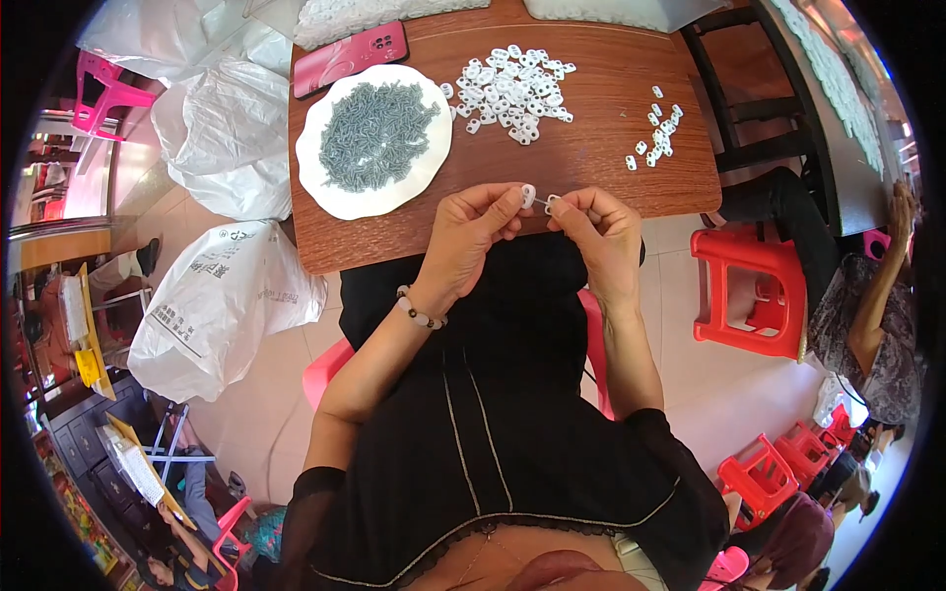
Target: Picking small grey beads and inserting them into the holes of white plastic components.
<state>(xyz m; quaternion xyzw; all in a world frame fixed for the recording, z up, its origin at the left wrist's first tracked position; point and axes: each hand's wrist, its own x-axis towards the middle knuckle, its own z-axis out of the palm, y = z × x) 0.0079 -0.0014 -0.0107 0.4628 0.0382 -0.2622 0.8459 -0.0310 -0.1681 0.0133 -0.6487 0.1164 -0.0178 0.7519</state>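
Head view: L hand (471,231) pinches a small white plastic piece (528,194) at the table (591,167) front edge; R hand (601,231) fingers closed on a thin pin (548,202), tip at the piece. Small finished-looking group (658,133) at right; big loose pile (512,91) and plate of grey pins (374,138) remain, so judged early, most left.

Both forearms enter from the lower edge and converge ahead of the torso. Left hand (471,229): wrist bent inward, thumb and forefinger pinched together. Right hand (599,233): fingers curled, thumb and forefinger also pinched. The fingertips of the two hands nearly meet.
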